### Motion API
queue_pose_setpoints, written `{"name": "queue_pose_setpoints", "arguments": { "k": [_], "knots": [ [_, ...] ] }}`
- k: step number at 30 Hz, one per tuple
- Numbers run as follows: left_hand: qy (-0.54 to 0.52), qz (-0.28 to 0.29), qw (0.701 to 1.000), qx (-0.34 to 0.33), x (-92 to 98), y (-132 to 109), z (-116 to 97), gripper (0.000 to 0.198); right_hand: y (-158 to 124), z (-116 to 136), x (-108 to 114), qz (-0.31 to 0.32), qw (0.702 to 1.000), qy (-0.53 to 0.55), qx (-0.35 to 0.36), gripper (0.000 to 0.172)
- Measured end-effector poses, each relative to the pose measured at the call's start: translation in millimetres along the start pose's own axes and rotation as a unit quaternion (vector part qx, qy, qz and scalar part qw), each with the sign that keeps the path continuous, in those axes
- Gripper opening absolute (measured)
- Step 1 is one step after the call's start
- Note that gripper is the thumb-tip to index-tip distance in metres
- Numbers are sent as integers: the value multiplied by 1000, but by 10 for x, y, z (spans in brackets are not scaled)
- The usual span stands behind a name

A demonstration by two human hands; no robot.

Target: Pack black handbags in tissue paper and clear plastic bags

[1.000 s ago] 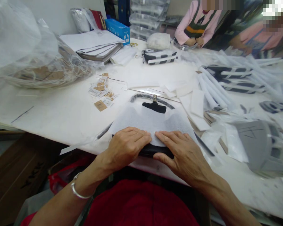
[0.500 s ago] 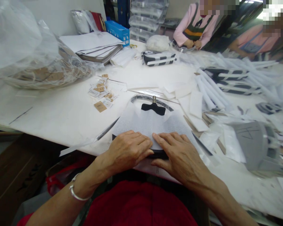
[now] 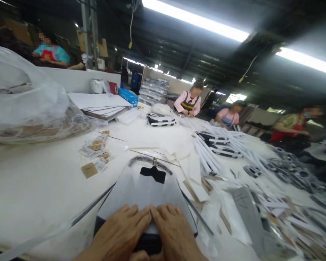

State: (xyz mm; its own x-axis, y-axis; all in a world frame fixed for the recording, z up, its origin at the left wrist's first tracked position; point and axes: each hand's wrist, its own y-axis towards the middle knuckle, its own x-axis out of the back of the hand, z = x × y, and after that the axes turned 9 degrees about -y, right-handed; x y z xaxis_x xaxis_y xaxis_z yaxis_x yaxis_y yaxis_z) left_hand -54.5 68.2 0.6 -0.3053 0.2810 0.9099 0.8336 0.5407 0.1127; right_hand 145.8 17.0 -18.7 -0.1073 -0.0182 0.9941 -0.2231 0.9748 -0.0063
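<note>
A dark bag [image 3: 149,243] lies at six o'clock, a white sheet [image 3: 149,192] over it. The left hand [image 3: 122,226], at seven, and right hand [image 3: 174,230], at six, rest flat there, fingers straight. A black tab [image 3: 153,174] sits at the bag's twelve; paper tags [image 3: 95,154] lie toward its ten.

The black bag [image 3: 148,243] lay flat, its near corners bare. A thin white sheet [image 3: 142,192] covered most of the bag's upper face; at the bag's far end sat a black tab [image 3: 153,175] with a metal clasp [image 3: 154,162] and an arched handle [image 3: 165,167].
</note>
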Motion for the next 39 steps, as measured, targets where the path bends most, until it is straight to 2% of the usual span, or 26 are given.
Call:
{"name": "queue_pose_setpoints", "arguments": {
  "k": [5, 10, 15, 17, 23, 35, 39],
  "knots": [
    [-14, -7, 999, 29, -23, -20, -74, 76, -1, 53, -9, 5, 1000, 13, -11, 88],
    [5, 41, 997, 64, -173, 39, 16, 74, -48, 92, 82, -23, 998, 59, -15, 91],
    [3, 19, 999, 27, -110, 74, 0, 71, -68, 84, 157, -19, 998, 60, -26, 91],
    [1, 14, 1000, 14, -44, 64, -50, 67, -76, 93, 206, -11, 998, 58, -19, 87],
    [17, 48, 999, -9, 94, 61, -183, 58, -107, 129, 370, 33, 999, 28, 2, 70],
    [89, 47, 993, -65, -35, -9, -179, 55, -175, 188, 398, 35, 999, -28, 14, 47],
    [105, 43, 991, -65, -46, -27, -205, 46, -182, 218, 412, 30, 998, -42, 20, 44]
  ]
}}
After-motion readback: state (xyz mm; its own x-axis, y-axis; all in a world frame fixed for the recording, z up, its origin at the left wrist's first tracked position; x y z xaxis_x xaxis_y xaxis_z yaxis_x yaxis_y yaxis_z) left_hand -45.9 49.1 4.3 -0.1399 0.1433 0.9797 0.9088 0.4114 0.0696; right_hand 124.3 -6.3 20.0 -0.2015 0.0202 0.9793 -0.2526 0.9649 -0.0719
